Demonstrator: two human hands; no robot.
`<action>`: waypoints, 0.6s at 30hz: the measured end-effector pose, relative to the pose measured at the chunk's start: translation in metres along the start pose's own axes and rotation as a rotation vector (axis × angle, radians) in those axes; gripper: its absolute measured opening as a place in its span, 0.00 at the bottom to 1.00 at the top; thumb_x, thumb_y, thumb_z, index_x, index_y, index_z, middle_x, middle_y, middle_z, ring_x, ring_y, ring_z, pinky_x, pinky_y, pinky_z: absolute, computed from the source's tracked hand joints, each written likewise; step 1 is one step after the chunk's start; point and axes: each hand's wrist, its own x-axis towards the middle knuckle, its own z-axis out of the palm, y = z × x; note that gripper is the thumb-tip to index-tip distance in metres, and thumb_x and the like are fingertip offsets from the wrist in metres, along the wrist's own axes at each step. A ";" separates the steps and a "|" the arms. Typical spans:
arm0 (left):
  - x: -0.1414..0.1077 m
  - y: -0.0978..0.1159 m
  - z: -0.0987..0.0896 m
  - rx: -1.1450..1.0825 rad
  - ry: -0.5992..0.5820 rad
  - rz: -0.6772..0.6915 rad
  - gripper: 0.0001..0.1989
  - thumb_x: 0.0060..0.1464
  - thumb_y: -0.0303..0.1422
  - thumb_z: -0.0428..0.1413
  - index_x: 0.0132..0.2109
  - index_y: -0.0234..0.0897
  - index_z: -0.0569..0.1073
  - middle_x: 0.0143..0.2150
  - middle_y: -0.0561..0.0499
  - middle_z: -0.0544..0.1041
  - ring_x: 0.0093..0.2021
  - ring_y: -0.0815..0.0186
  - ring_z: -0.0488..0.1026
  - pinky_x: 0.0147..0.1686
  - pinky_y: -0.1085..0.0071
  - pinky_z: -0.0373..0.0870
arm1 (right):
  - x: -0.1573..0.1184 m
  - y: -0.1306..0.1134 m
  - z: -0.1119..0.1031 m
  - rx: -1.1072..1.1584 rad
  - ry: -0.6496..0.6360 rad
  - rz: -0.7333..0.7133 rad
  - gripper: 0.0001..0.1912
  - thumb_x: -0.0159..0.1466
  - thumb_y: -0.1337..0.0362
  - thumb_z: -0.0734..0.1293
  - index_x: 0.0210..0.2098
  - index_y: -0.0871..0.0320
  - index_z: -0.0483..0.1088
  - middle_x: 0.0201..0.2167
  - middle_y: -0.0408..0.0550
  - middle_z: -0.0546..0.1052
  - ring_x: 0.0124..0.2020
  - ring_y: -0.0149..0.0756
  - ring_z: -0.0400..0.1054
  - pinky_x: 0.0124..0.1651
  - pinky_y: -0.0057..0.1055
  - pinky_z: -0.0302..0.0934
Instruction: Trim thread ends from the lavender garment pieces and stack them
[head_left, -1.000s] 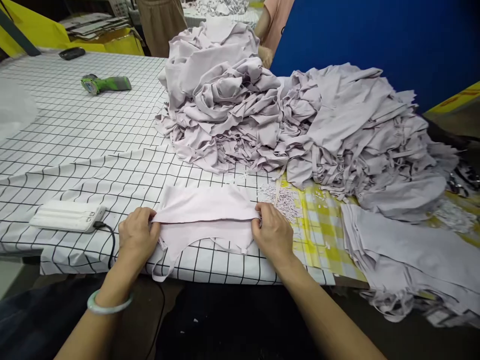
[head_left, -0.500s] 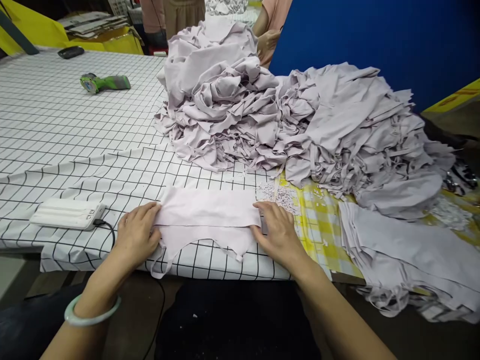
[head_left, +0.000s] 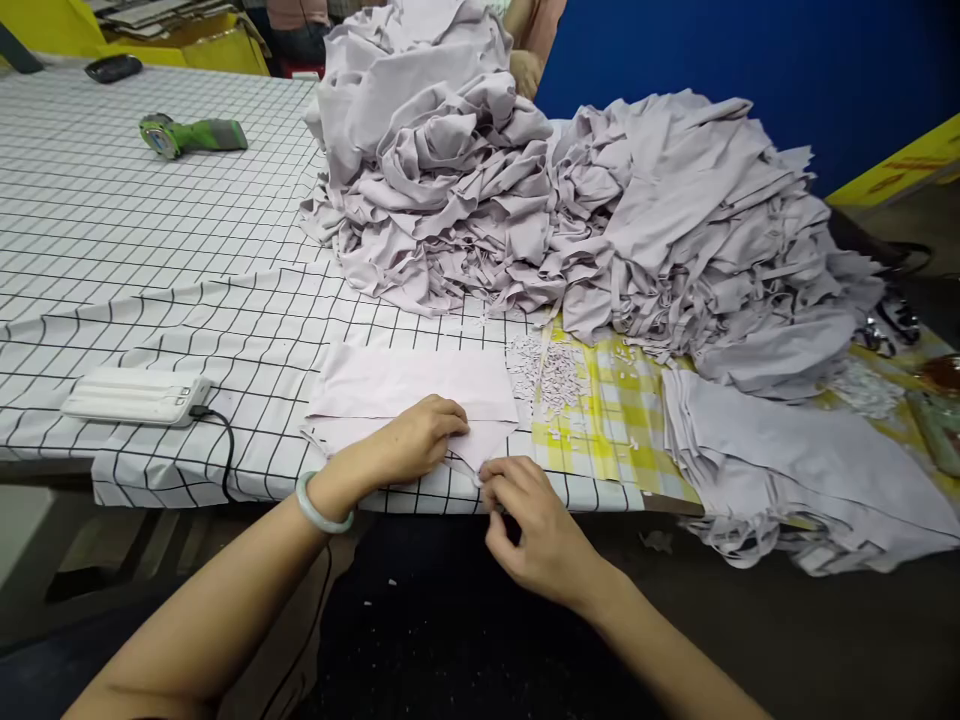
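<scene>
A pale pink cloth piece (head_left: 412,383), with a folded band and a narrower lower part, lies flat at the table's front edge. My left hand (head_left: 424,437) is closed with curled fingers over its lower part, on the right half. At the lower right tip of the cloth piece, my right hand (head_left: 532,520) has its bent fingertips on the end of a thin strap. The left hand covers part of the lower edge, and what its fingertips pinch is hidden.
Behind lies a big heap of pinkish cloth pieces (head_left: 675,210). A neat stack of cloth (head_left: 795,450) hangs over the edge at right, near small scraps (head_left: 555,372). At left are a white power bank (head_left: 135,397) with a cable and a green-grey handheld tool (head_left: 193,137). Someone's hand (head_left: 527,72) shows behind the heap.
My left hand has left the cloth's left edge and moved right onto its lower part. My right hand has come down from the right edge to the strap tip. The view has tilted downward.
</scene>
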 end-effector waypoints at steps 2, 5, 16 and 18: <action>-0.001 0.002 -0.001 0.019 -0.007 -0.010 0.17 0.56 0.18 0.48 0.47 0.31 0.77 0.50 0.41 0.76 0.51 0.59 0.73 0.53 0.59 0.74 | -0.005 -0.001 0.001 -0.004 0.112 0.112 0.06 0.61 0.71 0.65 0.36 0.55 0.64 0.36 0.49 0.71 0.40 0.42 0.66 0.43 0.39 0.62; -0.002 0.007 0.001 0.071 -0.001 -0.041 0.18 0.55 0.18 0.48 0.47 0.33 0.78 0.49 0.42 0.76 0.50 0.58 0.72 0.51 0.59 0.74 | -0.002 -0.002 0.013 -0.098 0.228 0.256 0.04 0.62 0.64 0.68 0.36 0.54 0.67 0.34 0.48 0.73 0.37 0.43 0.66 0.42 0.41 0.61; 0.001 0.027 0.007 0.237 -0.061 -0.094 0.16 0.55 0.22 0.53 0.49 0.33 0.77 0.49 0.39 0.73 0.47 0.54 0.70 0.48 0.55 0.74 | -0.037 -0.017 -0.026 0.398 -0.036 0.366 0.05 0.68 0.63 0.62 0.37 0.55 0.69 0.29 0.42 0.74 0.30 0.34 0.70 0.35 0.30 0.65; -0.001 0.032 0.012 0.253 -0.029 -0.116 0.19 0.53 0.23 0.56 0.53 0.34 0.76 0.51 0.38 0.72 0.50 0.51 0.68 0.49 0.51 0.72 | -0.052 -0.018 -0.041 0.361 -0.141 0.373 0.08 0.70 0.61 0.61 0.41 0.54 0.71 0.29 0.42 0.75 0.28 0.33 0.70 0.32 0.30 0.65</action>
